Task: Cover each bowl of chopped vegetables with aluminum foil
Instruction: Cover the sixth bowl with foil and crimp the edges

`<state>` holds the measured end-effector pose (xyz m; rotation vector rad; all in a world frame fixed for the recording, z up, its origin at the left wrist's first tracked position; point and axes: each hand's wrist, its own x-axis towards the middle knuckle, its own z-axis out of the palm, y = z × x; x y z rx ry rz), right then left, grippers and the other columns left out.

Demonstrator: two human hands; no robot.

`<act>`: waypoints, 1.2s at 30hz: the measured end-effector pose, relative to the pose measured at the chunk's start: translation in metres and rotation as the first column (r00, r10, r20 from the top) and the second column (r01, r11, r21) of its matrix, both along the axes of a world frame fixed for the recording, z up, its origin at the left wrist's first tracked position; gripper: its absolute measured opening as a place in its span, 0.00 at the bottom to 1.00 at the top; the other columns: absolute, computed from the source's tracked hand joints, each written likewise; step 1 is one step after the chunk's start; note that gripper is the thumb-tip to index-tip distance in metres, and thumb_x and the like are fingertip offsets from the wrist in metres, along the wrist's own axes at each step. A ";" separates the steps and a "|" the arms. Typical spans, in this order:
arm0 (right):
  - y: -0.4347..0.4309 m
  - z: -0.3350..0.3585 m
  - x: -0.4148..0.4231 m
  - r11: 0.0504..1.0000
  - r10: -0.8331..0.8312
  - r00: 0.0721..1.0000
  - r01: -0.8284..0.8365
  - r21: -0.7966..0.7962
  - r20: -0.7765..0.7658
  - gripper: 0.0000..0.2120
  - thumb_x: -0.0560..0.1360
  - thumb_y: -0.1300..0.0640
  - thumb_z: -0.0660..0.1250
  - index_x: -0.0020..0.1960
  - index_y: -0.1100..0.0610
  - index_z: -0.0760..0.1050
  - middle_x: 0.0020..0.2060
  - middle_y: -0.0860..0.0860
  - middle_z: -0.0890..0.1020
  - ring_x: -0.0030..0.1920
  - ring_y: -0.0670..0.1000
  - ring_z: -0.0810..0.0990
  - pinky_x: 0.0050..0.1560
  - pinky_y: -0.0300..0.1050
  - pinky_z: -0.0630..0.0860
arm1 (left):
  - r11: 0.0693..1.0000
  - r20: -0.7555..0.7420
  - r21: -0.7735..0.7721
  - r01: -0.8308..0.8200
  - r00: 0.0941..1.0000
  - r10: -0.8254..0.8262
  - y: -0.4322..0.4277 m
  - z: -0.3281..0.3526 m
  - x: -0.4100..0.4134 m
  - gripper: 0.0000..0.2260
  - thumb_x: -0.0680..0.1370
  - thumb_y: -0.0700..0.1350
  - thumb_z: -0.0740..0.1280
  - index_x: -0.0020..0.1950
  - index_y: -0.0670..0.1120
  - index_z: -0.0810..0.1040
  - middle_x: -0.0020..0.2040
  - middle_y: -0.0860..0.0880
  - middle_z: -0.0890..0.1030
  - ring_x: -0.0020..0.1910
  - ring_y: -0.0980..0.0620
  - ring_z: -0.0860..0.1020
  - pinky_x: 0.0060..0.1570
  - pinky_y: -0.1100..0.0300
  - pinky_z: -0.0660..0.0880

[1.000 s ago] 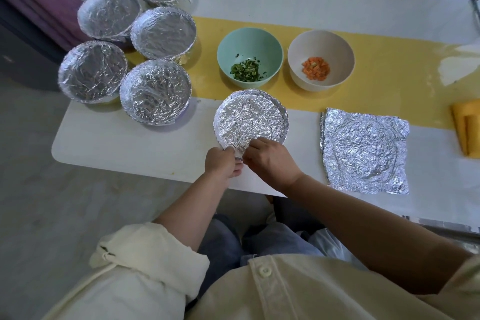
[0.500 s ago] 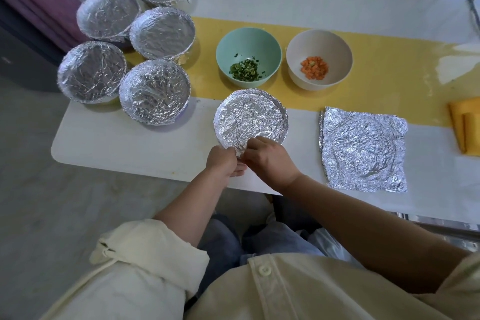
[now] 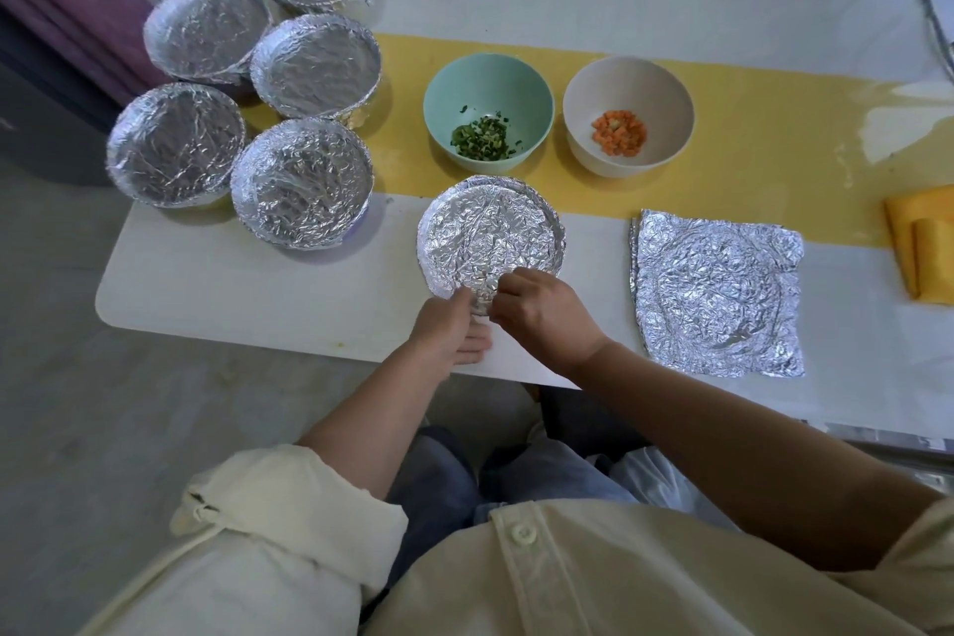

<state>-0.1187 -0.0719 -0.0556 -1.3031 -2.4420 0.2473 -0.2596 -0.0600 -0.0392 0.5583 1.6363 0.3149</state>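
Far out left of the fingers, a cluster of five wrapped bowls (image 3: 302,183) sits foiled over at the corner of the table (image 3: 232,289). Now the left hand (image 3: 448,328): fingers curled in, tips pinching a crinkled foil fold (image 3: 483,294) at the near rim of the foil-topped bowl (image 3: 490,238), which stands just beyond the fingertips. The right hand (image 3: 544,315) is in tight beside it, the two sets of fingers almost touching, and its bent fingers nip that same fold from the other side. Nothing of what lies under the foil can be seen. Beyond the fingers, past that bowl, a green bowl (image 3: 488,88) stands uncovered with chopped greens (image 3: 482,140) at the bottom. Beyond and right of them, a beige bowl (image 3: 627,88) shows diced carrot (image 3: 619,134), also uncovered. Both stand on the yellow runner (image 3: 748,145). Well right of the right hand's fingers a crumpled foil sheet (image 3: 717,284) lies flat, and further right a folded yellow cloth (image 3: 924,243) sits at the frame's edge.
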 end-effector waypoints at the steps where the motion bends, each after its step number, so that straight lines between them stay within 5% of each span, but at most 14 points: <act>1: 0.000 0.000 -0.002 1.000 0.006 1.000 -0.006 -0.003 0.004 0.12 0.66 0.67 0.74 0.31 0.58 0.73 0.31 0.53 0.73 0.32 0.56 0.72 0.31 0.46 0.68 | 1.000 0.007 -0.010 0.015 1.000 -0.015 -0.002 0.000 0.001 0.19 0.83 0.49 0.54 0.56 0.36 0.76 0.42 0.39 0.83 0.39 0.44 0.83 0.45 0.52 0.81; 11: 0.000 -0.003 -0.010 1.000 0.005 0.998 -0.006 -0.015 -0.066 0.07 0.68 0.63 0.69 0.31 0.59 0.76 0.30 0.53 0.74 0.32 0.57 0.74 0.29 0.44 0.69 | 0.993 -0.103 0.025 0.114 0.988 -0.111 0.000 0.002 -0.006 0.19 0.83 0.48 0.51 0.48 0.38 0.78 0.40 0.42 0.84 0.38 0.46 0.82 0.40 0.57 0.77; 14: 0.002 -0.002 -0.005 0.999 -0.003 0.992 -0.003 -0.049 -0.129 0.11 0.74 0.54 0.66 0.39 0.59 0.81 0.33 0.53 0.77 0.35 0.56 0.76 0.34 0.46 0.72 | 0.978 -0.153 0.048 0.204 0.969 -0.195 0.003 -0.001 -0.017 0.25 0.82 0.54 0.50 0.50 0.37 0.80 0.44 0.41 0.85 0.44 0.43 0.84 0.49 0.53 0.78; 17: 0.006 0.001 0.013 0.985 -0.165 0.949 0.173 0.004 -0.267 0.12 0.77 0.52 0.67 0.52 0.60 0.82 0.44 0.55 0.80 0.44 0.56 0.78 0.44 0.50 0.72 | 0.981 -0.282 0.022 0.193 0.942 -0.180 0.008 -0.002 -0.029 0.34 0.80 0.65 0.46 0.46 0.38 0.79 0.46 0.40 0.83 0.45 0.41 0.83 0.54 0.48 0.79; 19: 0.008 0.001 0.023 0.928 -0.355 0.871 0.373 -0.012 -0.340 0.16 0.77 0.54 0.67 0.60 0.62 0.78 0.52 0.58 0.78 0.53 0.57 0.76 0.52 0.51 0.72 | 0.977 -0.421 0.092 0.194 0.896 -0.138 0.014 -0.005 -0.033 0.33 0.81 0.64 0.45 0.53 0.39 0.77 0.54 0.39 0.81 0.52 0.40 0.80 0.58 0.47 0.75; 21: 0.014 0.000 0.027 0.826 -0.561 0.707 0.506 -0.246 -0.431 0.20 0.79 0.54 0.65 0.68 0.61 0.72 0.63 0.57 0.75 0.63 0.54 0.73 0.63 0.47 0.69 | 0.961 -0.412 0.243 0.130 0.911 -0.019 0.024 -0.005 -0.032 0.25 0.82 0.58 0.48 0.61 0.40 0.74 0.61 0.41 0.76 0.58 0.41 0.75 0.60 0.50 0.70; 24: 0.030 -0.002 0.026 0.598 -0.793 0.406 0.381 -0.705 -0.454 0.24 0.81 0.50 0.61 0.75 0.54 0.63 0.73 0.50 0.67 0.72 0.48 0.65 0.73 0.47 0.62 | 0.896 -0.255 0.441 0.045 0.964 0.077 0.036 -0.006 -0.023 0.20 0.84 0.52 0.51 0.72 0.45 0.68 0.70 0.47 0.71 0.68 0.46 0.69 0.63 0.56 0.65; 27: 0.048 -0.012 0.025 0.533 -0.838 0.282 0.239 -0.812 -0.467 0.21 0.82 0.51 0.60 0.74 0.55 0.66 0.71 0.49 0.70 0.71 0.46 0.67 0.74 0.52 0.62 | 0.836 -0.158 0.548 0.034 0.986 0.063 0.048 -0.013 -0.014 0.19 0.85 0.50 0.52 0.76 0.49 0.64 0.74 0.52 0.67 0.72 0.54 0.66 0.67 0.61 0.62; 29: 0.056 -0.018 0.023 0.535 -0.835 0.266 0.194 -0.822 -0.481 0.19 0.82 0.51 0.60 0.71 0.54 0.71 0.68 0.49 0.74 0.68 0.46 0.71 0.72 0.53 0.66 | 0.825 -0.119 0.566 0.003 0.990 0.078 0.054 -0.021 -0.011 0.17 0.85 0.49 0.52 0.71 0.50 0.70 0.66 0.53 0.74 0.65 0.55 0.71 0.65 0.59 0.67; 31: 0.061 -0.024 0.019 0.533 -0.840 0.231 0.173 -0.828 -0.492 0.15 0.81 0.51 0.60 0.65 0.51 0.76 0.62 0.49 0.79 0.64 0.49 0.76 0.69 0.55 0.70 | 0.821 -0.082 0.566 -0.076 0.986 0.148 0.056 -0.029 -0.008 0.12 0.85 0.49 0.53 0.56 0.52 0.76 0.47 0.54 0.77 0.48 0.54 0.74 0.54 0.59 0.71; 36: 0.062 -0.030 0.015 0.514 -0.858 0.107 0.146 -0.845 -0.503 0.11 0.79 0.49 0.61 0.51 0.50 0.81 0.48 0.55 0.83 0.54 0.59 0.80 0.63 0.64 0.72 | 0.794 -0.077 0.589 -0.149 0.968 0.239 0.057 -0.036 -0.003 0.18 0.84 0.47 0.55 0.34 0.52 0.62 0.28 0.57 0.62 0.30 0.58 0.59 0.34 0.62 0.60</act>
